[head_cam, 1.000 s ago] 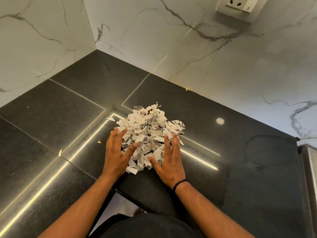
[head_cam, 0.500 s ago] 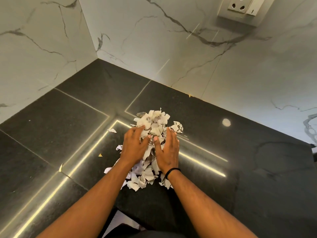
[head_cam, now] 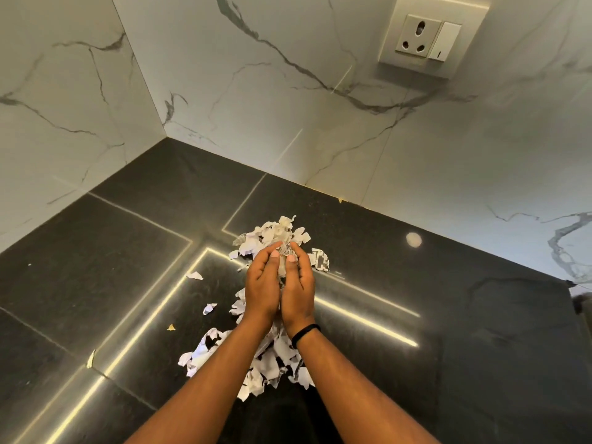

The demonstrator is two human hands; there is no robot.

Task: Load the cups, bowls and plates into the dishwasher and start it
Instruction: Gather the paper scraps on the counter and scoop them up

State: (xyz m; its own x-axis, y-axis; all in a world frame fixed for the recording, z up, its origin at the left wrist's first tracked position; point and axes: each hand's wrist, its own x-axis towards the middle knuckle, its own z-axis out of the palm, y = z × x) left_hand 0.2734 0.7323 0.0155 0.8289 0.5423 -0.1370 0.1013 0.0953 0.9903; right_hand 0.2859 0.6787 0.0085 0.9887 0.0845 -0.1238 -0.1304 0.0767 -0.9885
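While paper scraps spill below, left hand and right hand press together, cupping some.

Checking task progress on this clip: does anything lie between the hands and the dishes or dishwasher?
Cannot judge: no dishes or dishwasher are visible. The left hand and right hand are cupped together round torn white paper scraps above the black stone counter.

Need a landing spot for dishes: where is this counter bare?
Bare black counter right of the paper scraps, toward the right edge, and left toward the corner walls. Crowded in the middle: scraps trail from both cupped hands, left hand, right hand, to the near edge.
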